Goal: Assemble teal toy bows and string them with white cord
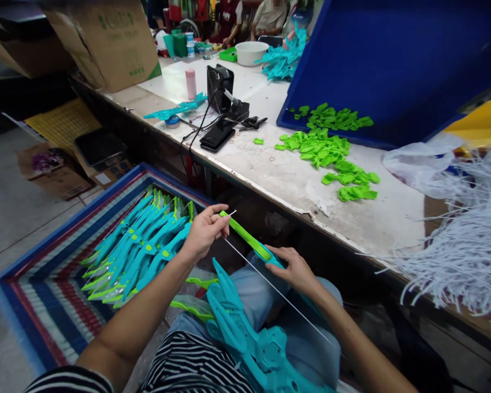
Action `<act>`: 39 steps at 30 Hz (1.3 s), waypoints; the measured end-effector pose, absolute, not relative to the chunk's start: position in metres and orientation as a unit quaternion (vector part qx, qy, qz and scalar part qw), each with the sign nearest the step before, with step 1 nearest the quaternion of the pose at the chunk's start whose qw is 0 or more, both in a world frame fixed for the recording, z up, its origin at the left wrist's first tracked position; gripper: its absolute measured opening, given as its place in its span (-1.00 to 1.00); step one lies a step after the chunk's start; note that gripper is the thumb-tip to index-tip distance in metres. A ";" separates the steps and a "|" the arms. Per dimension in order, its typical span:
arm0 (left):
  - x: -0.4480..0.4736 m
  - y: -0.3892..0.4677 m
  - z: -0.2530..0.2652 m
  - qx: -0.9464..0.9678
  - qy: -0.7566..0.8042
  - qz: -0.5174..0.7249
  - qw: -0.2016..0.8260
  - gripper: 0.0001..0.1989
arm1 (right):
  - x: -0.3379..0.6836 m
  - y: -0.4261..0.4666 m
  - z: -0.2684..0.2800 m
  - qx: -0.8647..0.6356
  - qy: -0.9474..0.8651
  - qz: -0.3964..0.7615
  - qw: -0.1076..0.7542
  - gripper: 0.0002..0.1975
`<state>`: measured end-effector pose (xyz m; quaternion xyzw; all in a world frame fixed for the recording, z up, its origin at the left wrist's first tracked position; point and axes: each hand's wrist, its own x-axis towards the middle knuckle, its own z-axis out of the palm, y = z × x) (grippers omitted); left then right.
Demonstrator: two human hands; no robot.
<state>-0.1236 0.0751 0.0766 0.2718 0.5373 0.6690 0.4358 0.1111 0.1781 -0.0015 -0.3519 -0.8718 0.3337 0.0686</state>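
Note:
My left hand pinches a white cord at the tip of a bright green limb. That limb belongs to a turquoise and green plastic toy bow, whose lower part is hidden behind my right arm. Fingers and thumb of my right hand are closed around the bow where green meets turquoise. From the tip, the cord runs slanting down to the right, under my right forearm. More turquoise bow parts with green limbs rest across my lap.
Strung bows lie stacked in a striped, blue-rimmed bin at left. On the white table are green plastic pieces, a small black fan, a blue tray and a bundle of white cords. People sit at the far end.

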 end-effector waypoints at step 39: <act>-0.147 0.066 0.048 0.195 0.558 0.665 0.456 -0.88 | -0.037 0.104 0.035 -0.240 -0.788 0.296 0.483 -0.94</act>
